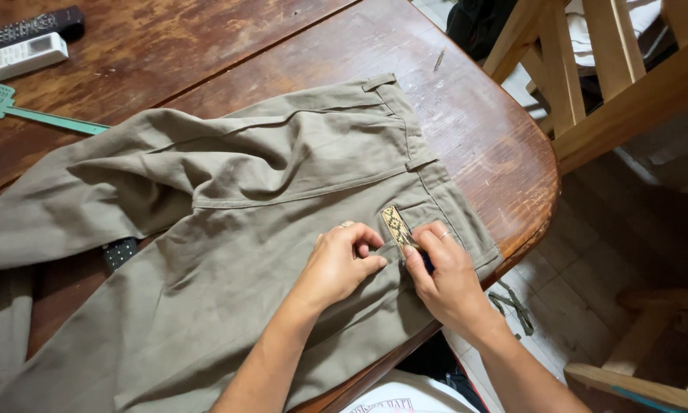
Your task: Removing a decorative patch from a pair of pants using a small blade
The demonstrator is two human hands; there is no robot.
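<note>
A pair of olive-green trousers point(252, 199) lies spread on a worn brown wooden table point(482, 145), waistband toward the right edge. Near the waistband sits a small patterned yellow-and-black strip point(396, 226) on the fabric. My left hand point(340, 264) rests on the cloth just left of the strip, fingers curled and pinching the fabric. My right hand point(443, 275) presses on the cloth at the strip's lower end, thumb and fingers pinched there; something dark shows under the fingers. Both hands wear a ring.
Two remote controls, one black point(34, 27) and one white point(24, 55), lie at the table's far left, beside a green fly swatter point(22, 111). A wooden chair point(604, 84) stands beyond the right edge; tiled floor below with a green strap point(512, 306).
</note>
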